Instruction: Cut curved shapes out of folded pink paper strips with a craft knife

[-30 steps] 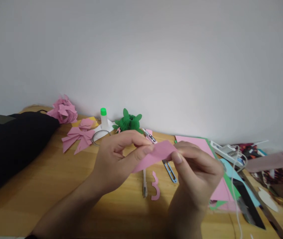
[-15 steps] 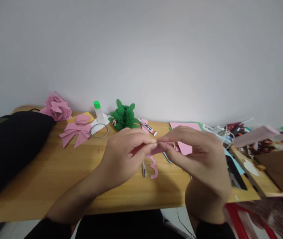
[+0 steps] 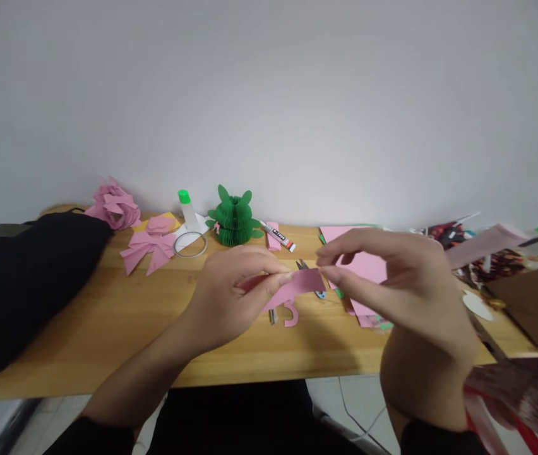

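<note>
A small pink paper strip (image 3: 307, 280) is pinched between the thumb and fingers of my left hand (image 3: 231, 297), above the middle of the table. My right hand (image 3: 399, 291) is at the strip's right end, thumb and index finger parted, the thumb tip very close to the paper's edge. Below the strip lies a wavy pink paper cutout (image 3: 292, 315). Beside it is the end of a slim cutter-like tool (image 3: 273, 316), partly covered. Blue-handled scissors (image 3: 319, 294) lie behind the strip, mostly hidden.
Behind my hands stand a green honeycomb paper figure (image 3: 233, 221), a glue stick (image 3: 188, 212) and a glue tube (image 3: 281, 237). A pink paper bow (image 3: 150, 245) and a ring (image 3: 191, 244) lie left, near a black bag (image 3: 36, 284). Pink sheets (image 3: 364, 268) lie right.
My right hand has parted from my left and moved right, its fingers separating. The pink strip now shows between the hands, still in my left. The view has shifted slightly.
</note>
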The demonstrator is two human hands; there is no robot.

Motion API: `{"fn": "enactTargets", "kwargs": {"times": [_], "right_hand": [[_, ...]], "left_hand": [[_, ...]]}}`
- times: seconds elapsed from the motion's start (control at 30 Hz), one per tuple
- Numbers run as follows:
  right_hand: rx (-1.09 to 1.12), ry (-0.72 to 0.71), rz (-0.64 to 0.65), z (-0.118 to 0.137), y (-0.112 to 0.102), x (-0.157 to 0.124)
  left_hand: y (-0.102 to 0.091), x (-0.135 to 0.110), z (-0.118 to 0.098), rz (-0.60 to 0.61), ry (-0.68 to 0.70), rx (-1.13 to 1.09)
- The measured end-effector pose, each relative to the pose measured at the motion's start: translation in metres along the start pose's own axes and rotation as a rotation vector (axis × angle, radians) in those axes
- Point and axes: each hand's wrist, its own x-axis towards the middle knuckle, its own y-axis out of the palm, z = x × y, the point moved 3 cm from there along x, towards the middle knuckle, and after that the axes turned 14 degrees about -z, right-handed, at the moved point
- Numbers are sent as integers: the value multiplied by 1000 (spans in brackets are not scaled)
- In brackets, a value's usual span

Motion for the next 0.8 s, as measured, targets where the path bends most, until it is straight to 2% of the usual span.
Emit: {"fn": "enactTargets", "kwargs": {"times": [0.07, 0.13, 0.4, 0.6, 0.8], "right_hand": [[26, -17, 81, 5, 11, -3], [28, -56, 89, 9, 16, -4], [-23, -72, 117, 15, 13, -11], [47, 34, 92, 12, 4, -13], [58, 143, 37, -8, -9, -19]], "left_hand": [[1, -1, -3, -4, -8, -34], [1, -2, -5, -20, -18, -76], [3, -8, -7, -17, 53, -197], [0, -10, -6, 43, -23, -185], [-14, -18, 5, 88, -41, -18]]}}
